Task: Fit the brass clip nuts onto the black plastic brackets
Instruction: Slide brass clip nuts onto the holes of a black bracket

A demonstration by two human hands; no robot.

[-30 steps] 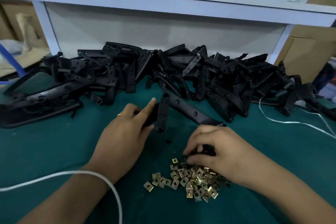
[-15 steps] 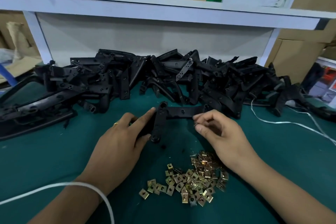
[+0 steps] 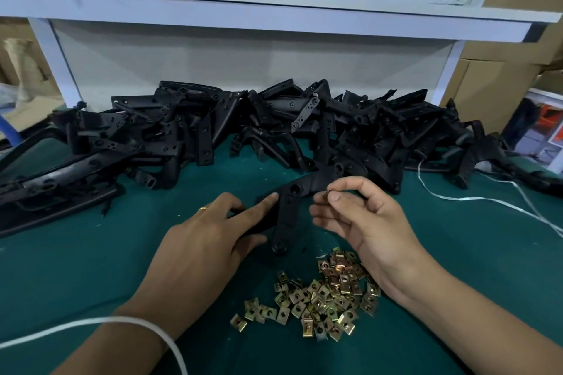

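Note:
A black plastic bracket (image 3: 288,216) lies on the green table mat in front of me, one arm pointing toward me, the other running right. My left hand (image 3: 207,240) grips its left part, forefinger stretched along the top. My right hand (image 3: 362,219) hovers just right of the bracket and pinches a small brass clip nut (image 3: 328,193) between thumb and forefinger, close to the bracket's right arm. A loose heap of brass clip nuts (image 3: 320,295) lies on the mat below my right hand.
A long pile of black brackets (image 3: 274,128) runs across the back of the mat against a white panel under a shelf (image 3: 274,12). White cord (image 3: 487,198) trails at the right, another white cord (image 3: 91,326) crosses my left forearm. Cardboard boxes stand at right.
My right hand lifted from the nut heap with one nut and rose to the bracket's right arm. My left hand turned the bracket a little; the view tilted up.

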